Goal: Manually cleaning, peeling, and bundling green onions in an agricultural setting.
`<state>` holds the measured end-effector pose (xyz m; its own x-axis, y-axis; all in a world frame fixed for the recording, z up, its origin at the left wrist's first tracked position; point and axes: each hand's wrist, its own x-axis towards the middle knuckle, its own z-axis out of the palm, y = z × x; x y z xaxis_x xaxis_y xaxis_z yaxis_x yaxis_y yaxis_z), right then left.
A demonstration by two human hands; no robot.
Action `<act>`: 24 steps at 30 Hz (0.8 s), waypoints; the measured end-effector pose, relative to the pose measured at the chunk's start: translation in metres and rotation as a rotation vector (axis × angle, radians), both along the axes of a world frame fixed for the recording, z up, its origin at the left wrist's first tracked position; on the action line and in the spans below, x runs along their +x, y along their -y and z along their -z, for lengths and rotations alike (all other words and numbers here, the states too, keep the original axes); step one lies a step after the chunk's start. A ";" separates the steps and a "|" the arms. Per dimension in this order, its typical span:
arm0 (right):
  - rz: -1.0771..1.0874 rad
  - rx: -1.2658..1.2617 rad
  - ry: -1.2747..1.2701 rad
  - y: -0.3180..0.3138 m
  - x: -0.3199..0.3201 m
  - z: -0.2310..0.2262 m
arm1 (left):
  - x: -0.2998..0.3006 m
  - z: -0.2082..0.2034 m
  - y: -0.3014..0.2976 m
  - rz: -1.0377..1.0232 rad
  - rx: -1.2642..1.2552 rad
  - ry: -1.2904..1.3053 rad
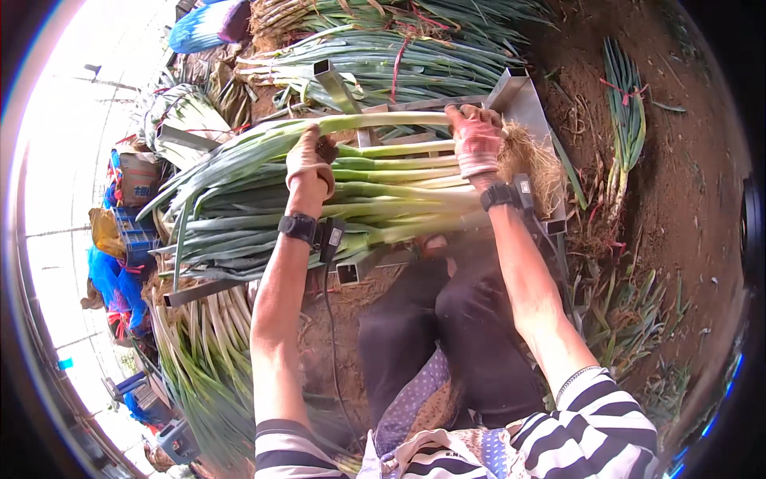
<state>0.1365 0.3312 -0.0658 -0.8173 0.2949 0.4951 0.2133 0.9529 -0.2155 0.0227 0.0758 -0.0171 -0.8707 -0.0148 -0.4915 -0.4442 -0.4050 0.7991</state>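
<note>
Now, both of your hands are on the topmost leek

You have one long leek (pixel 383 120) along the twelve-o'clock edge of the row, its pale stem pointing toward two o'clock and its green leaves sweeping down toward nine. Your left hand (pixel 311 164), in a pale, soiled glove, sits between ten and eleven o'clock, its fingers curled around the leek where the stem turns to leaf. Your right hand (pixel 476 144), in a pinkish-red glove, sits between one and two, its fingers bent over the white stem near the root end. How hard either one presses, you cannot tell from this angle.

Just on the six-o'clock side of that leek, you have more leeks (pixel 399 177) lying side by side across a metal frame (pixel 339 86) of square tubes, their roots (pixel 531 172) bunched at two o'clock, beside your right hand. You wear a black band on each wrist; a cable (pixel 331 351) hangs near the left one.

Around you, large bundles (pixel 383 64) lie at twelve o'clock, and a smaller tied bundle (pixel 626 120) rests on the soil (pixel 694 207) at two. More stalks (pixel 199 327) fan out at eight, and a blue crate (pixel 137 231) stands at nine.
</note>
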 end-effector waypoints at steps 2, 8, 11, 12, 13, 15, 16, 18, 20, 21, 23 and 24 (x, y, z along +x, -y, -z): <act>0.002 -0.027 0.056 -0.013 -0.005 0.008 | -0.001 0.006 -0.015 0.134 -0.620 -0.107; -0.041 -0.128 0.190 -0.030 -0.016 0.028 | -0.007 0.013 -0.027 1.144 -1.727 -0.512; -0.122 -0.150 0.319 -0.031 -0.015 0.044 | -0.017 0.019 -0.021 1.337 -1.678 -0.538; -0.173 -0.133 0.333 -0.030 -0.015 0.046 | -0.018 0.018 -0.022 1.460 -1.667 -0.416; -0.200 -0.151 0.434 -0.032 -0.012 0.046 | -0.012 0.023 -0.017 1.398 -1.667 -0.518; -0.168 -0.128 0.492 -0.031 -0.011 0.046 | -0.008 0.025 -0.022 1.390 -1.678 -0.526; -0.136 -0.105 0.542 -0.030 -0.011 0.045 | -0.006 0.024 -0.026 1.377 -1.694 -0.539; -0.147 -0.008 0.474 -0.019 -0.007 0.043 | -0.003 0.021 -0.029 1.347 -1.701 -0.602; -0.208 -0.074 0.459 -0.008 -0.012 0.038 | -0.006 0.021 -0.036 1.465 -1.732 -0.490; -0.216 -0.084 0.432 0.005 -0.018 0.036 | -0.009 0.023 -0.032 1.458 -1.799 -0.439; -0.226 -0.114 0.443 0.022 -0.024 0.036 | -0.007 0.031 -0.027 1.423 -1.775 -0.488; -0.238 -0.141 0.470 0.025 -0.028 0.035 | -0.005 0.028 -0.030 1.426 -1.791 -0.496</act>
<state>0.1086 0.3059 -0.1003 -0.9932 0.1122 0.0295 0.0997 0.9554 -0.2779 0.0179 0.1057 -0.0450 -0.7221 0.4667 -0.5106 0.5562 0.8306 -0.0273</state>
